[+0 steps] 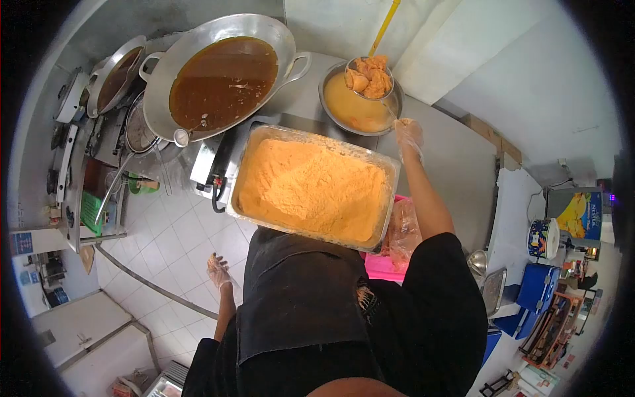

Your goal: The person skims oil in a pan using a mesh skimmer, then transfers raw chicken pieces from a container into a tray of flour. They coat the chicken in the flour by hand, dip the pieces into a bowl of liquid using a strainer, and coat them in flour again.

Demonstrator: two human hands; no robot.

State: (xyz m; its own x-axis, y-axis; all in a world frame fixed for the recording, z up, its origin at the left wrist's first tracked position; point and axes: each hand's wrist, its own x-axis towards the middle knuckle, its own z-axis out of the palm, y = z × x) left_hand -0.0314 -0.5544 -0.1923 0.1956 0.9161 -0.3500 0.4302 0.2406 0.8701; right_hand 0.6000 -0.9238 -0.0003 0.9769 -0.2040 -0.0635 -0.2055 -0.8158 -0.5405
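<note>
The right hand [409, 134] grips a strainer [382, 98] holding coated meat pieces [372, 76] over a metal bowl [323, 106] of cloudy liquid; the left hand [219, 270] hangs loosely open, apart from the breading tray [392, 190].

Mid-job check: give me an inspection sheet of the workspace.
Surface: metal counter, grey.
Job's things: strainer of orange pieces over bowl of cloudy liquid; tray of orange powder nearer the body.
Clutter: pink tub and plastic bag beside the tray, partly hidden.
Hands: both gloved; right hand grips the strainer, left hand hangs low, apparently empty.
Cables: thin cord at right wall.
Surroundings: large pan and small pan of brown liquid at left; tiled floor.
</note>
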